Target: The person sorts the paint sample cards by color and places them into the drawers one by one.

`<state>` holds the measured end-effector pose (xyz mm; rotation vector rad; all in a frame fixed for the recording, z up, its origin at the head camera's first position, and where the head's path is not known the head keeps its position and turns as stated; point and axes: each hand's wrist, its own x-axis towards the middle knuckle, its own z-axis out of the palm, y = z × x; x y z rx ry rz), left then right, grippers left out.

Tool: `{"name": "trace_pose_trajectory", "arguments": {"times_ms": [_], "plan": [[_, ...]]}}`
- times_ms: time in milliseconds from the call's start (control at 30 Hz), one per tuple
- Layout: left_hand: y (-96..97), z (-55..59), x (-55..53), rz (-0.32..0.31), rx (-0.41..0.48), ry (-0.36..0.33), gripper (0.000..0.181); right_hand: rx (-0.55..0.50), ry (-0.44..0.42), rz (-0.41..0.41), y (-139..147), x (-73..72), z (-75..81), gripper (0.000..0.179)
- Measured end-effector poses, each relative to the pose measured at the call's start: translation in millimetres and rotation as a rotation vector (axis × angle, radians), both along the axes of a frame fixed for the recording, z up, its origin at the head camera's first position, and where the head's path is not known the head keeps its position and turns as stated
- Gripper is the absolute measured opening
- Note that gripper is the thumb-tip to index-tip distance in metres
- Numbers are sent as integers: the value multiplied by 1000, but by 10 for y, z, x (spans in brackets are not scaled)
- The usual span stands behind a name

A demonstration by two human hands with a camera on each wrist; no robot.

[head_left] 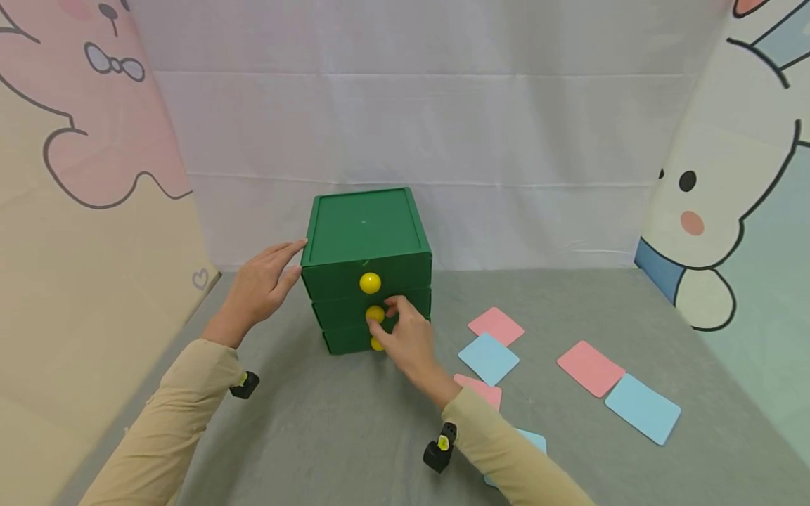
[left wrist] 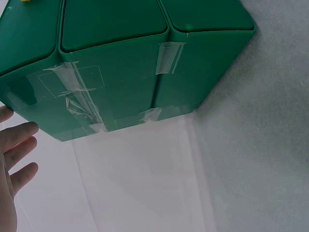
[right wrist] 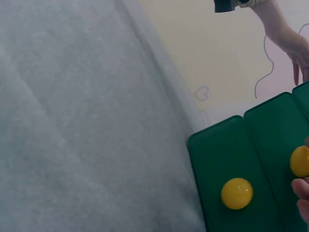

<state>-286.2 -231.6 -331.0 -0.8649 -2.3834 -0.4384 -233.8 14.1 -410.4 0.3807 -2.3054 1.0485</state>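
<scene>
A green three-drawer box point(head_left: 367, 225) stands on the grey cloth, its drawers closed and stacked, each with a round yellow knob. My right hand point(head_left: 411, 341) is at the middle knob point(head_left: 375, 313), thumb and fingers bent about its two sides. In the right wrist view, fingertips point(right wrist: 300, 187) lie right against that knob, and the bottom knob point(right wrist: 236, 193) shows beside it. My left hand point(head_left: 256, 292) has its fingers extended, tips at the box's upper left edge. From the left wrist, clear tape point(left wrist: 79, 94) shows across the joints of the box's side.
Right of the box lie pink cards point(head_left: 591, 369) and blue cards point(head_left: 642, 409), some partly under my right forearm. A white cloth wall point(head_left: 443, 140) rises behind. Cartoon-printed panels point(head_left: 95, 246) flank both sides. Each wrist carries a small black camera point(head_left: 244, 385).
</scene>
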Motion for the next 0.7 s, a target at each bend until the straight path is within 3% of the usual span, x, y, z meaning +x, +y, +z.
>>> {"name": "trace_pose_trajectory", "arguments": {"times_ms": [267, 700], "plan": [[0, 4, 3, 1, 1, -7, 45, -43, -69, 6, -49, -26, -108, 26], [0, 14, 11, -7, 11, -10, 45, -116, -98, 14, -86, 3, -110, 23]]}}
